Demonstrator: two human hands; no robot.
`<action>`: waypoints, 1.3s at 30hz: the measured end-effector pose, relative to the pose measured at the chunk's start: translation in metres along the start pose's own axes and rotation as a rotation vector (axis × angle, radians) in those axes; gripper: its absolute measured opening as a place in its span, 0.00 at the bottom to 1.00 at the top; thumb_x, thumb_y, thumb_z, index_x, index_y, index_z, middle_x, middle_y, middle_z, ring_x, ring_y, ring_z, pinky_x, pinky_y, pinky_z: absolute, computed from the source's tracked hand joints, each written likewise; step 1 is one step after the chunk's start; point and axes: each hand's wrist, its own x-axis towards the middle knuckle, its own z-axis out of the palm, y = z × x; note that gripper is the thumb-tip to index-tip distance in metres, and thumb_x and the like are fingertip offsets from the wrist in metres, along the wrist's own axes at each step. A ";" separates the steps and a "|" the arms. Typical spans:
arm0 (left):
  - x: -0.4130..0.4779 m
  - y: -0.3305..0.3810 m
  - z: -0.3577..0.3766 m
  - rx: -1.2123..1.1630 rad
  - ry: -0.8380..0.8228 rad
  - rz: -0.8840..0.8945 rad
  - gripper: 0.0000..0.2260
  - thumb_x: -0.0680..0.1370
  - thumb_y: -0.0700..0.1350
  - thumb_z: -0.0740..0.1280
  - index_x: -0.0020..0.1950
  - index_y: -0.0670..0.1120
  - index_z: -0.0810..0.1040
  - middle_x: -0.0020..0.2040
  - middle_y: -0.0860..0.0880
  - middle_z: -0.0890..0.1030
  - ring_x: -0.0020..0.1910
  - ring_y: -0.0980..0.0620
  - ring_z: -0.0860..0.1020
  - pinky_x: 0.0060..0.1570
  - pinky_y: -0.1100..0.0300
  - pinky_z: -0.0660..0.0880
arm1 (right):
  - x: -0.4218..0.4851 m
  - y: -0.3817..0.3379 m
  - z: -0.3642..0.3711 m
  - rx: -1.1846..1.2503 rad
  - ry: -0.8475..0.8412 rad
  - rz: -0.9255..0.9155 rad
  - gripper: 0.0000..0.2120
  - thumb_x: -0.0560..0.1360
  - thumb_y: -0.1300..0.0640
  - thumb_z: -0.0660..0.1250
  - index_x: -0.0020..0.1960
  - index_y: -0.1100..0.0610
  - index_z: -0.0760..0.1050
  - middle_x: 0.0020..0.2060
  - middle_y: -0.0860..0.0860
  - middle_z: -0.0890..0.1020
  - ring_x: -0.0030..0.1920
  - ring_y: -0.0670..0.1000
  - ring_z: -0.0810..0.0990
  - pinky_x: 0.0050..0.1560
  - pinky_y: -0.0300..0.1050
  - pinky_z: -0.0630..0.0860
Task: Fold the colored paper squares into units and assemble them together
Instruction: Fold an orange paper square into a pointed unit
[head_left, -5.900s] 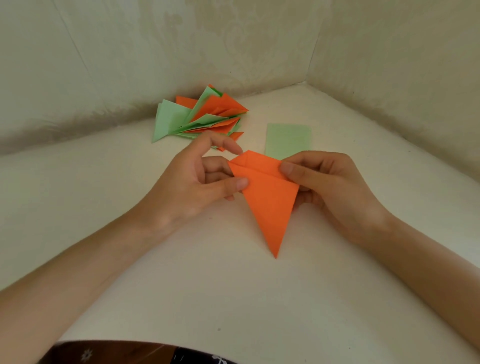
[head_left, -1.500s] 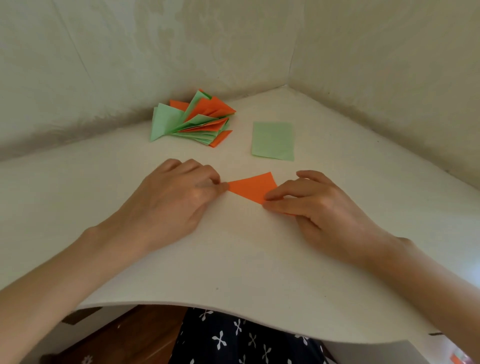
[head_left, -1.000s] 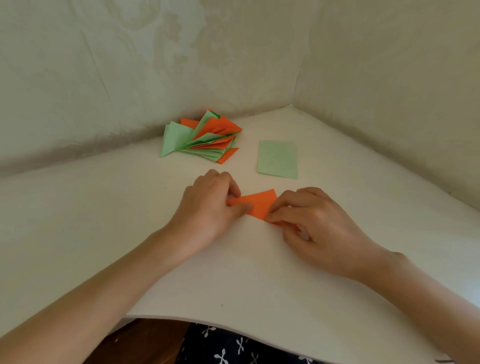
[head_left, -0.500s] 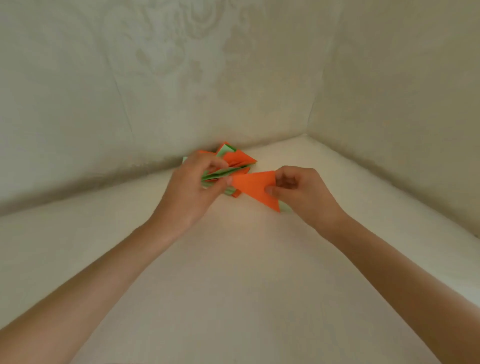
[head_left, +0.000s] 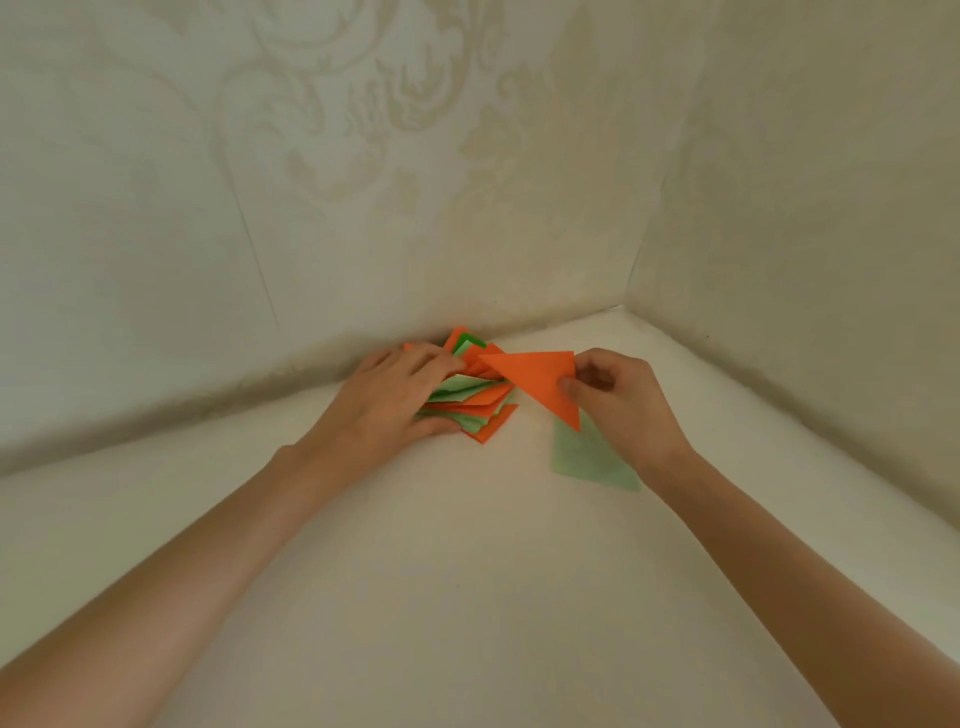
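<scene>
Gripping the fanned stack (head_left: 470, 402) firmly, the left hand (head_left: 392, 402) should steady it while the right hand (head_left: 626, 413), pinching the orange unit (head_left: 535, 382) just beside that stack, eases its tip into a pocket.

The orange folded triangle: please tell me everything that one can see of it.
The orange folded triangle is flat, matte paper with crisp edges. The right hand pinches its right side between thumb and fingers and holds it up. One sharp tip points left, over the stack of folded units; another points down, in front of the green paper sheet. Whether it touches the stack cannot be told.
</scene>
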 end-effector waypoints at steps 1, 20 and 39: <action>0.001 -0.001 0.002 0.021 0.011 0.027 0.22 0.74 0.59 0.60 0.62 0.48 0.74 0.61 0.49 0.76 0.59 0.49 0.75 0.57 0.60 0.62 | 0.000 0.000 0.001 0.011 -0.005 -0.013 0.12 0.73 0.66 0.66 0.36 0.51 0.75 0.32 0.47 0.76 0.36 0.46 0.73 0.40 0.40 0.68; 0.011 -0.011 0.011 -0.287 0.228 -0.264 0.08 0.77 0.38 0.62 0.54 0.42 0.78 0.51 0.44 0.76 0.51 0.49 0.72 0.51 0.60 0.66 | 0.036 -0.010 0.056 -0.246 -0.154 -0.079 0.10 0.73 0.65 0.65 0.54 0.61 0.77 0.48 0.54 0.81 0.48 0.52 0.76 0.49 0.40 0.69; -0.012 0.029 0.001 0.009 0.175 -0.077 0.15 0.71 0.45 0.56 0.45 0.46 0.81 0.48 0.49 0.80 0.49 0.52 0.69 0.46 0.58 0.61 | -0.003 -0.008 -0.051 -0.342 -0.232 -0.178 0.10 0.77 0.63 0.63 0.52 0.52 0.79 0.50 0.45 0.80 0.47 0.42 0.77 0.47 0.27 0.67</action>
